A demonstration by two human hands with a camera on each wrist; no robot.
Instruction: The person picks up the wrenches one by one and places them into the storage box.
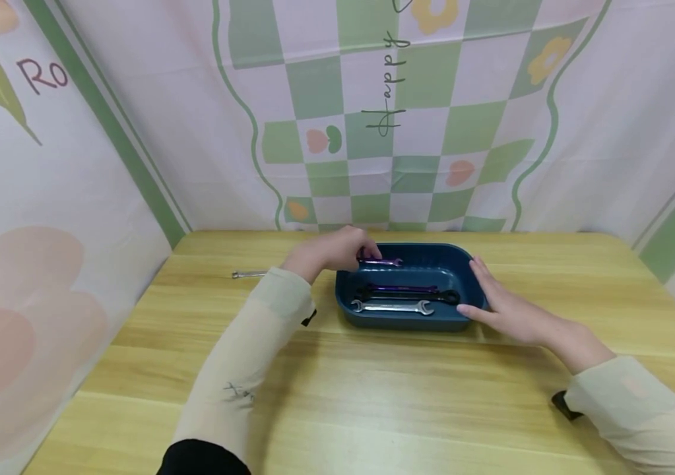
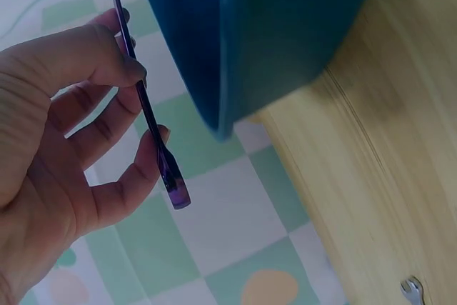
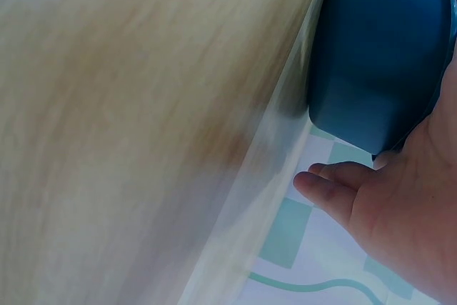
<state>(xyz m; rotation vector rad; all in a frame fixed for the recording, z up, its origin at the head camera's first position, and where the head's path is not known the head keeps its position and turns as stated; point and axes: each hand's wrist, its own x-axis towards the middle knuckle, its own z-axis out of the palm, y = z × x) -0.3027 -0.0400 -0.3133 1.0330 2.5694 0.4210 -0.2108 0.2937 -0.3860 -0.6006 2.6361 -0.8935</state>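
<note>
A dark blue plastic bin (image 1: 411, 323) stands on the wooden table. Over its back left corner my left hand (image 1: 337, 251) pinches a purple wrench (image 1: 386, 262) between thumb and fingers. The left wrist view shows that wrench (image 2: 148, 108) above the rim level, apart from the bin's wall (image 2: 285, 33). Inside the bin lie a second purple wrench (image 1: 405, 288), a black wrench (image 1: 414, 297) and a silver open-ended wrench (image 1: 393, 307), side by side. With fingers extended, my right hand (image 1: 512, 311) rests against the bin's right end, thumb at the front corner.
Another silver wrench (image 1: 248, 274) lies on the table (image 1: 373, 396) left of the bin, partly hidden behind my left sleeve. A patterned cloth (image 1: 420, 132) hangs behind the table's back edge, and more printed cloth (image 1: 46, 198) covers the left side.
</note>
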